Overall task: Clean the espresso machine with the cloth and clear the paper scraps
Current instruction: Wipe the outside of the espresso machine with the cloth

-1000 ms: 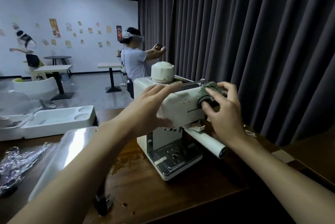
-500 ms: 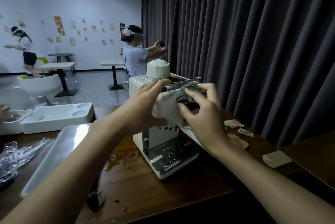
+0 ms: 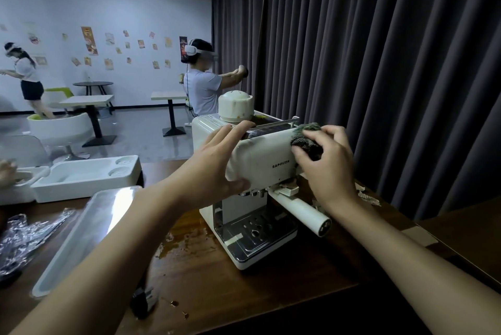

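A cream espresso machine (image 3: 260, 161) stands on the dark wooden table (image 3: 271, 296), its portafilter handle (image 3: 303, 211) sticking out toward me. My left hand (image 3: 214, 163) grips the left end of the machine's front panel, thumb underneath. My right hand (image 3: 328, 163) presses a bunched dark green cloth (image 3: 306, 136) against the panel's upper right corner. Crumpled paper scraps (image 3: 367, 196) lie on the table just right of the machine, partly hidden behind my right wrist. A flat paper piece (image 3: 418, 235) rests near the table's right edge.
A long metal tray (image 3: 81, 231) lies left of the machine, with white plastic trays (image 3: 81, 177) behind it and crumpled foil (image 3: 24, 237) at far left. Liquid is spilled (image 3: 179, 245) beside the machine's base. A dark curtain (image 3: 379, 63) hangs close behind. Two people stand in the background.
My right hand slid the cloth left across the front panel, then back to its upper right corner. My left hand kept its hold on the machine. The camera shifted slightly.
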